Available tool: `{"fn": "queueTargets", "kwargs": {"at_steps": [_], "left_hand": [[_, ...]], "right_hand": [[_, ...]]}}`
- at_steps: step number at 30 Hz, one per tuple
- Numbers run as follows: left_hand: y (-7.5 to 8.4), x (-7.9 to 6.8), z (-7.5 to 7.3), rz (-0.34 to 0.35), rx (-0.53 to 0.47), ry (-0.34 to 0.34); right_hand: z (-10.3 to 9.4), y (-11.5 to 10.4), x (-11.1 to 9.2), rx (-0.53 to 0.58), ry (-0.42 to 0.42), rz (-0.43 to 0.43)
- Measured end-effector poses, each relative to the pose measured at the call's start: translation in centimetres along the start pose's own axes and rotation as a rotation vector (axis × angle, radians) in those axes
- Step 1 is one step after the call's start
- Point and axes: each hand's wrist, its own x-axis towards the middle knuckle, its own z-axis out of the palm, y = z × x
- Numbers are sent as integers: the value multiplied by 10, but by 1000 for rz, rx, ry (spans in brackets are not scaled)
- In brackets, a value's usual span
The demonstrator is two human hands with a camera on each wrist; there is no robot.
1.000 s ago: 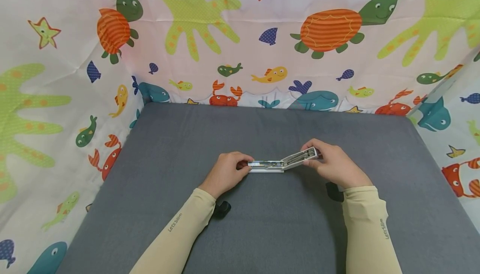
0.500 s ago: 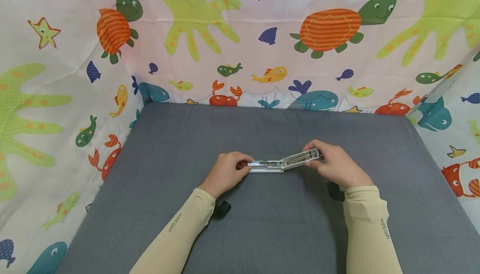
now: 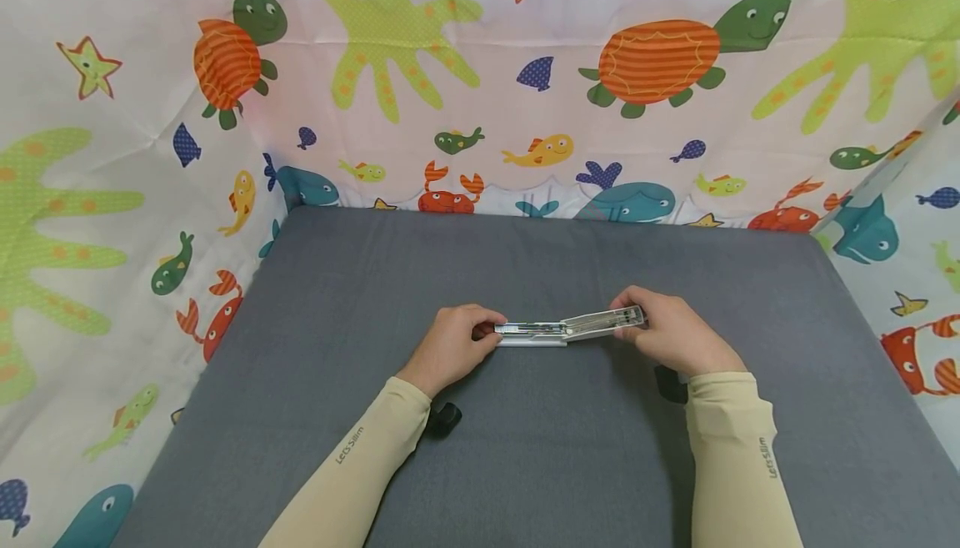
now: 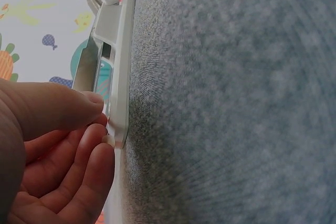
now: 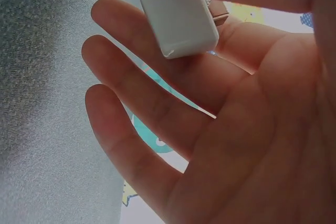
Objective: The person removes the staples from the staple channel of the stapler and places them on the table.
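A white stapler [image 3: 531,342] lies on the grey cloth, its top cover [image 3: 602,324] swung far back to the right, so the metal inside faces up. With thumb and fingertips my left hand [image 3: 454,339] holds the left end of the lower part. The left wrist view shows the metal magazine [image 4: 88,69] above the white base [image 4: 124,77], with the thumb and fingers right at its end. My right hand [image 3: 675,333] pinches the cover's free end, slightly above the cloth. In the right wrist view the cover's white end [image 5: 184,22] sits between thumb and fingers, the other fingers spread.
Grey cloth [image 3: 525,465] covers the table. A curtain [image 3: 480,56] printed with sea animals stands behind it and along both sides. Black wrist devices [image 3: 446,419] show under both wrists, beside the beige sleeves.
My right hand has brought the stapler's cover lower and a little to the right, so it lies flatter. The left hand and the stapler's base have stayed in place.
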Motion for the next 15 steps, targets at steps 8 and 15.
{"fn": "queueTargets", "kwargs": {"at_steps": [8,15], "left_hand": [[1,0,-1,3,1,4],[0,1,-1,-2,0,2]], "right_hand": [[0,-2,1,-6,-11,18],[0,-3,3,-15,-47,68]]}}
